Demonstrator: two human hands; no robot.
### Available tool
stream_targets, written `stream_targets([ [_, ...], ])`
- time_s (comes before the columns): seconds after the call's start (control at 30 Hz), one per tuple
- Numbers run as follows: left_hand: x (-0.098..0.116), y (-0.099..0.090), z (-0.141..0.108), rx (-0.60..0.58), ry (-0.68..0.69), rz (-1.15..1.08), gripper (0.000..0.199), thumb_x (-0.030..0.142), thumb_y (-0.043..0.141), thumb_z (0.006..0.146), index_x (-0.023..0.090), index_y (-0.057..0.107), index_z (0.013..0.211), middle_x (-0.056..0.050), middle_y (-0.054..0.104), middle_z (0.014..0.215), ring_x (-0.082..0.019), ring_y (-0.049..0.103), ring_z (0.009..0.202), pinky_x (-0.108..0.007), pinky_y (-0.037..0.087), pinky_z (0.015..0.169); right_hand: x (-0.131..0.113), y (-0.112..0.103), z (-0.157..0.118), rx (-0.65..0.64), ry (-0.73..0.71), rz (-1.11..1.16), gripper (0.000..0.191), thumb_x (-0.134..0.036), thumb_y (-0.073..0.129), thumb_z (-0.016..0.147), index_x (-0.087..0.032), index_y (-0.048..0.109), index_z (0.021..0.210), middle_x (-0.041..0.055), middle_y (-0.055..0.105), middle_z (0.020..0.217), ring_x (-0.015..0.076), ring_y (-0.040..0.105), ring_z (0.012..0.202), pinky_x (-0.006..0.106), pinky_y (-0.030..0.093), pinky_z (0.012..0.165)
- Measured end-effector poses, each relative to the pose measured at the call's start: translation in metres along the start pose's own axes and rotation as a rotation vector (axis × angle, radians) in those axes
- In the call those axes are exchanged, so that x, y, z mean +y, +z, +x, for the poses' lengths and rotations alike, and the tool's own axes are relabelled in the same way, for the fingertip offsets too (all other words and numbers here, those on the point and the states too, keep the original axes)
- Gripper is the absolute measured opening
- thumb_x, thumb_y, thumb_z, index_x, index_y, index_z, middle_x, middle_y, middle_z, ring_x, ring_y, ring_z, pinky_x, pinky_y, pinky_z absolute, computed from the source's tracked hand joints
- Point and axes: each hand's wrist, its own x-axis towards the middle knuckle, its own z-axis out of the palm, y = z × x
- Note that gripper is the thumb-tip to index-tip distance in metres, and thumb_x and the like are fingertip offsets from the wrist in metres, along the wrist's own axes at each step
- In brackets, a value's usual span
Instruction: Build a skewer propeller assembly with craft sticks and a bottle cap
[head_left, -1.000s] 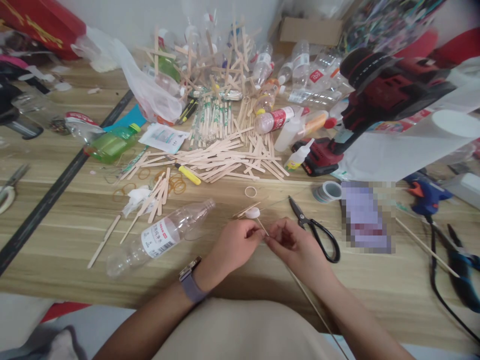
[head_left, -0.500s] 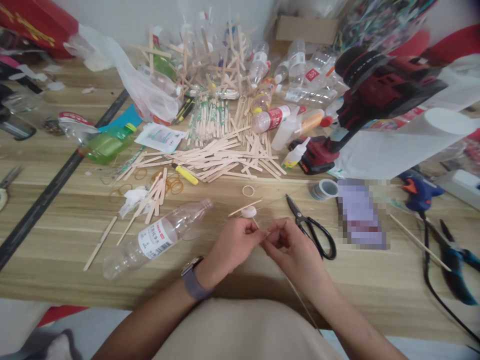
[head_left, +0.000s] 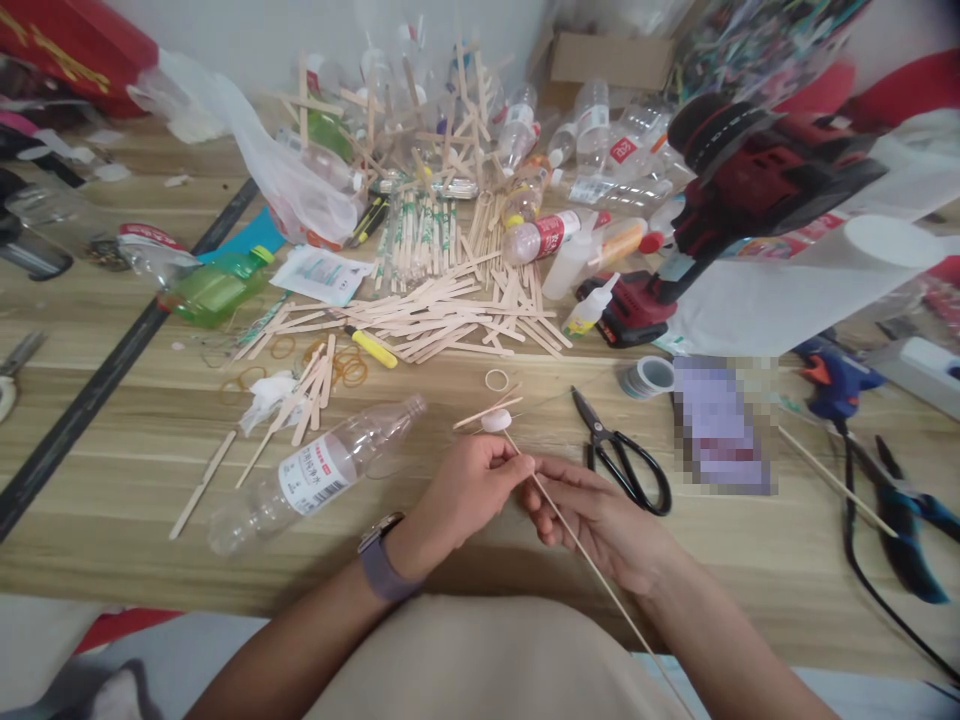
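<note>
My left hand (head_left: 472, 490) is closed, thumb and fingers pinching a long thin wooden stick (head_left: 592, 565) near its upper end. A small white bottle cap (head_left: 496, 420) sits at that end, just beyond my left fingertips. The stick slopes down to the right, across the front of my right hand (head_left: 600, 515). My right hand is loosely open, its fingers partly bent behind the stick and close to my left thumb. A short thin stick (head_left: 486, 414) shows behind the cap. Black-handled scissors (head_left: 622, 450) lie beyond my right hand.
A clear plastic bottle (head_left: 319, 475) lies left of my hands. Behind are a white ring (head_left: 496, 380), a wire spool (head_left: 648, 378) and many craft sticks (head_left: 435, 320). A red-black power drill (head_left: 705, 230) stands right, near a blue glue gun (head_left: 832, 380) and pliers (head_left: 907, 530).
My right hand has come out of its pinch beside my left fingers, moved slightly down and turned. The stick now shows in front of it. My left hand keeps its pinch.
</note>
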Motion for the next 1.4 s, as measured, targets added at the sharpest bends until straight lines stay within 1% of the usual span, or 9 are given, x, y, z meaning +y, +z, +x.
stream_targets([
  [0.13, -0.003, -0.001, -0.001, 0.025, -0.012, 0.032, 0.029, 0.033, 0.052, 0.088, 0.020, 0.050, 0.062, 0.009, 0.039, 0.046, -0.008, 0.034, 0.040, -0.023, 0.026, 0.043, 0.000, -0.004, -0.001, 0.027, -0.078, -0.058, 0.035, -0.047, 0.069, 0.080, -0.018, 0.065, 0.099, 0.0029, 0.062, 0.080, 0.0134, 0.058, 0.066, 0.029, 0.051, 0.064],
  [0.3, -0.008, -0.001, 0.000, 0.082, 0.034, 0.120, 0.032, 0.035, 0.050, 0.090, 0.020, 0.047, 0.061, 0.008, 0.040, 0.048, -0.010, 0.035, 0.044, -0.024, 0.027, 0.046, 0.001, -0.006, -0.001, 0.088, -0.190, -0.183, 0.035, -0.045, 0.069, 0.082, -0.019, 0.065, 0.104, 0.0019, 0.061, 0.078, 0.0134, 0.055, 0.065, 0.029, 0.048, 0.062],
  [0.47, -0.014, 0.002, 0.002, 0.140, 0.142, 0.257, 0.028, 0.027, 0.048, 0.091, 0.019, 0.057, 0.066, 0.003, 0.054, 0.057, -0.014, 0.047, 0.056, -0.026, 0.031, 0.054, 0.002, -0.005, 0.005, 0.151, -0.273, -0.337, 0.031, -0.045, 0.061, 0.086, -0.019, 0.060, 0.103, 0.0017, 0.063, 0.077, 0.0144, 0.059, 0.066, 0.031, 0.051, 0.064],
  [0.6, -0.020, 0.003, 0.002, 0.135, 0.205, 0.319, 0.022, 0.022, 0.049, 0.091, 0.017, 0.068, 0.081, -0.003, 0.070, 0.076, -0.017, 0.059, 0.068, -0.027, 0.038, 0.062, 0.000, -0.008, 0.009, 0.187, -0.353, -0.524, 0.024, -0.038, 0.058, 0.087, -0.020, 0.059, 0.102, 0.0008, 0.064, 0.076, 0.0159, 0.063, 0.069, 0.030, 0.053, 0.064],
  [0.73, -0.022, 0.001, 0.001, 0.127, 0.231, 0.335, 0.021, 0.021, 0.050, 0.091, 0.018, 0.071, 0.093, -0.005, 0.075, 0.084, -0.020, 0.065, 0.074, -0.028, 0.043, 0.066, -0.005, -0.011, 0.012, 0.203, -0.443, -0.742, 0.016, -0.028, 0.053, 0.091, -0.021, 0.059, 0.104, 0.0028, 0.068, 0.081, 0.0174, 0.066, 0.073, 0.030, 0.054, 0.063],
  [0.9, -0.025, 0.000, 0.001, 0.142, 0.246, 0.362, 0.022, 0.020, 0.050, 0.092, 0.018, 0.072, 0.097, -0.007, 0.077, 0.090, -0.022, 0.069, 0.079, -0.029, 0.047, 0.070, -0.011, -0.012, 0.015, 0.139, -0.622, -1.028, 0.021, -0.018, 0.045, 0.094, -0.022, 0.063, 0.104, 0.0075, 0.069, 0.095, 0.0214, 0.067, 0.091, 0.035, 0.054, 0.079],
  [1.0, -0.027, -0.001, 0.002, 0.152, 0.245, 0.383, 0.022, 0.021, 0.049, 0.093, 0.018, 0.071, 0.096, -0.008, 0.077, 0.090, -0.022, 0.069, 0.079, -0.030, 0.047, 0.070, -0.011, -0.011, 0.017, 0.101, -0.707, -1.162, 0.025, -0.016, 0.042, 0.096, -0.021, 0.063, 0.110, 0.0087, 0.067, 0.096, 0.0219, 0.067, 0.090, 0.036, 0.055, 0.079],
  [1.1, -0.028, -0.001, 0.002, 0.163, 0.239, 0.404, 0.022, 0.020, 0.050, 0.093, 0.018, 0.071, 0.095, -0.007, 0.077, 0.088, -0.022, 0.069, 0.077, -0.030, 0.047, 0.069, -0.007, -0.012, 0.019, 0.115, -0.757, -1.262, 0.026, -0.016, 0.039, 0.098, -0.019, 0.060, 0.113, 0.0097, 0.066, 0.097, 0.0218, 0.067, 0.089, 0.035, 0.056, 0.077],
  [1.4, -0.029, 0.001, 0.000, 0.183, 0.222, 0.449, 0.020, 0.026, 0.053, 0.093, 0.019, 0.071, 0.088, -0.006, 0.075, 0.079, -0.021, 0.067, 0.070, -0.028, 0.042, 0.061, 0.004, -0.018, 0.022, 0.150, -0.834, -1.502, 0.025, -0.014, 0.038, 0.098, -0.018, 0.062, 0.103, 0.0089, 0.064, 0.090, 0.0203, 0.066, 0.079, 0.032, 0.056, 0.069],
])
